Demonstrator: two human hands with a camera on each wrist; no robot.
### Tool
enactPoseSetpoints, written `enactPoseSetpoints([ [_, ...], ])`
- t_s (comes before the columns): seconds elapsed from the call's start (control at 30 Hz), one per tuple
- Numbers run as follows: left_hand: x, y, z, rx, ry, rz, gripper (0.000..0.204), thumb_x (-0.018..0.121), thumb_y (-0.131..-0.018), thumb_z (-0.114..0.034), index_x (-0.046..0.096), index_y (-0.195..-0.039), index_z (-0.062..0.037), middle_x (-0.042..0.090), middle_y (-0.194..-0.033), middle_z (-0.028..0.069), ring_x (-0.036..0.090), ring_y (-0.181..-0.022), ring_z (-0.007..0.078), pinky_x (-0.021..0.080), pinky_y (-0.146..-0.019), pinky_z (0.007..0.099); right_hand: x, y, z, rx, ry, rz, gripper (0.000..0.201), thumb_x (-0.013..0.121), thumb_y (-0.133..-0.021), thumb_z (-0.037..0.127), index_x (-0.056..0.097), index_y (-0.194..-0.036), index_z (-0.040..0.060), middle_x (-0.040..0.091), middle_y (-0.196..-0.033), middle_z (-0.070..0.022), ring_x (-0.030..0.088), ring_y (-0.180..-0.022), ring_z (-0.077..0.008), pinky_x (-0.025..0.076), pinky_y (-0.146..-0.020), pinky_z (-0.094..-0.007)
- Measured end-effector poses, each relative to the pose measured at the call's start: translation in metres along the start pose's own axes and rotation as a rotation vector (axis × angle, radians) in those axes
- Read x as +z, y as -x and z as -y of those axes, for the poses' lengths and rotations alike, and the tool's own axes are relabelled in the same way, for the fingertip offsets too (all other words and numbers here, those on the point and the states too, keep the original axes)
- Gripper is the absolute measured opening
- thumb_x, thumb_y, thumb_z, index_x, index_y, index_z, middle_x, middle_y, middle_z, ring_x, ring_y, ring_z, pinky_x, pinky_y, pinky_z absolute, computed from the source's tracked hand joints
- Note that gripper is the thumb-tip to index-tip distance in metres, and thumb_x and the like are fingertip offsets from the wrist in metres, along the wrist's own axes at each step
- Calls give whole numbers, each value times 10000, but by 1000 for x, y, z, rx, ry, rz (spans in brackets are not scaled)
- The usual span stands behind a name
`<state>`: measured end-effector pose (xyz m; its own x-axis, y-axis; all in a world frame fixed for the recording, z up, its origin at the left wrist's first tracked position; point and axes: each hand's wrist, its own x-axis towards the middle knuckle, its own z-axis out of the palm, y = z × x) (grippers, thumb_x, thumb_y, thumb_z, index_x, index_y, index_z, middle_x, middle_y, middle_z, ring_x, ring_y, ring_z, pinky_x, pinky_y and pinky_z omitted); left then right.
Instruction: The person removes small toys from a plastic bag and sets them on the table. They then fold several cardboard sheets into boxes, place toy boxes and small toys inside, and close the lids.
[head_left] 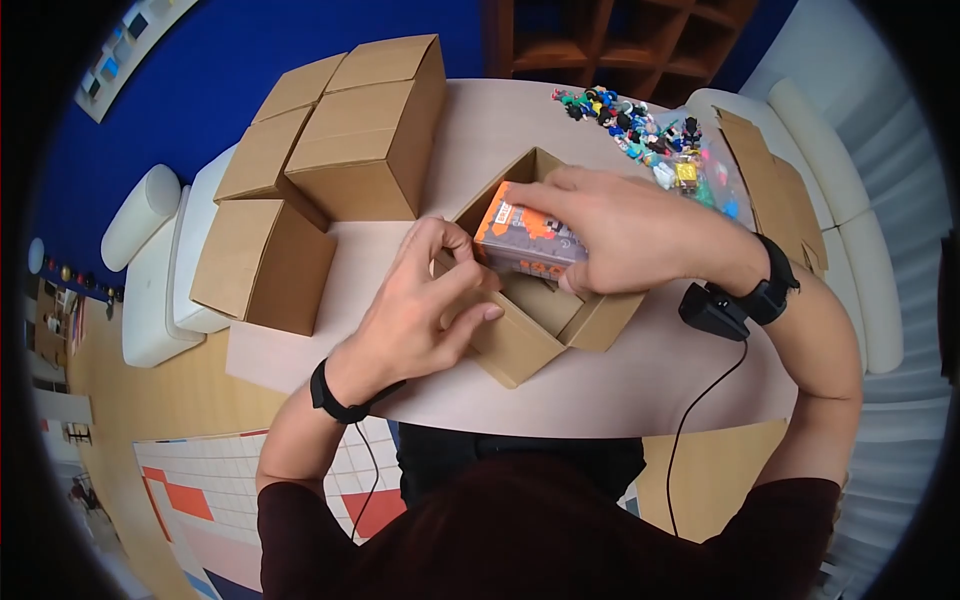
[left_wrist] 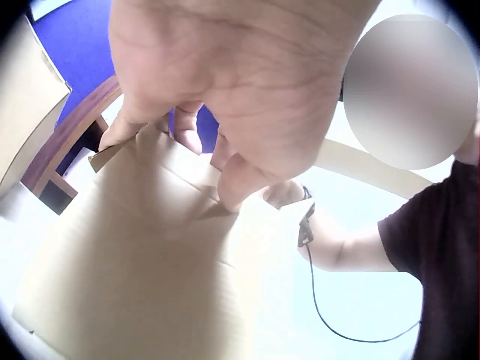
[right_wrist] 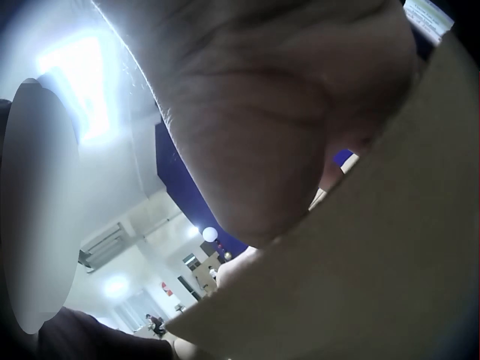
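In the head view an open cardboard box [head_left: 520, 345] stands on the table in front of me. My right hand [head_left: 625, 225] grips a small printed box [head_left: 520, 232], orange and grey with pixel-style pictures, tilted within the mouth of the cardboard box. On the left side my left hand [head_left: 415, 300] holds the cardboard box's edge, fingers bent over the rim and thumb towards the near side. The left wrist view shows those fingers hooked over the cardboard wall [left_wrist: 142, 262]. From the right wrist, the cardboard wall [right_wrist: 360, 277] hides the right fingertips.
Several closed cardboard boxes [head_left: 345, 130] stand at the table's left and back. A pile of small colourful figures [head_left: 630, 125] and clear plastic bags [head_left: 715, 175] lies at the back right. Flattened cardboard [head_left: 775, 195] rests by the white sofa [head_left: 830, 160]. Cables [head_left: 690, 420] trail from both wrists.
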<state>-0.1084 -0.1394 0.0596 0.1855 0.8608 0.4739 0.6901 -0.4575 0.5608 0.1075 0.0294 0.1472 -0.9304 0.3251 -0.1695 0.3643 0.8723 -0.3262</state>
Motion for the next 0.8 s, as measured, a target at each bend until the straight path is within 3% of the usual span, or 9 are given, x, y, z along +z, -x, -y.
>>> enactPoseSetpoints([
  [0.1, -3, -2, 0, 11, -22, 16, 222, 888, -799, -64, 782, -985, -4, 490, -1109, 133, 594, -1084, 331, 477, -1115, 501, 8, 6, -10, -57, -32, 22, 698, 808, -883, 225, 594, -1515, 19, 706, -1251, -276, 684, -1226, -433, 560, -1045, -490],
  [0.2, -3, -5, 1, 69, -56, -15, 218, 877, -795, -84, 720, -935, -28, 532, -1079, 159, 574, -1047, 364, 511, -935, 496, 4, 6, -15, -140, 46, 44, 613, 792, -932, 235, 623, -1476, 8, 724, -1224, -273, 702, -1203, -426, 563, -1037, -502],
  [0.27, -3, -6, 2, 73, -52, -13, 220, 875, -797, -82, 706, -926, -26, 540, -1086, 160, 574, -1046, 370, 509, -937, 502, -8, 0, -17, -192, 22, 133, 563, 773, -949, 241, 646, -1441, -1, 739, -1204, -268, 719, -1176, -422, 566, -1022, -512],
  [0.37, -3, -7, 2, 74, -51, 2, 222, 873, -803, -79, 694, -922, -25, 548, -1097, 161, 575, -1046, 373, 510, -938, 503, -12, -13, -3, -11, 159, 569, 558, 761, -944, 211, 630, -1443, 0, 741, -1197, -237, 707, -1156, -436, 552, -995, -541],
  [0.57, -6, -7, 0, 66, -37, 13, 199, 864, -827, -64, 703, -938, -27, 555, -1107, 160, 579, -1043, 371, 520, -934, 484, -11, -64, 11, 10, 270, 1035, 533, 700, -1020, 300, 605, -1449, -2, 747, -1155, -219, 719, -1105, -414, 567, -928, -501],
  [0.7, -7, -5, 3, 63, -7, -4, 179, 848, -848, -59, 734, -984, -32, 565, -1148, 167, 590, -1071, 371, 529, -936, 481, -9, -76, 19, -8, 213, 1126, 530, 673, -1048, 332, 596, -1458, 4, 730, -1220, -226, 705, -1151, -411, 544, -983, -490],
  [0.8, -7, -2, 1, 62, -131, -111, 253, 817, -893, -79, 743, -1133, -47, 578, -1210, 183, 609, -1125, 398, 536, -956, 492, 3, -70, 12, 24, 133, 1133, 539, 656, -1062, 328, 578, -1497, 20, 721, -1296, -225, 692, -1194, -405, 530, -1028, -488],
])
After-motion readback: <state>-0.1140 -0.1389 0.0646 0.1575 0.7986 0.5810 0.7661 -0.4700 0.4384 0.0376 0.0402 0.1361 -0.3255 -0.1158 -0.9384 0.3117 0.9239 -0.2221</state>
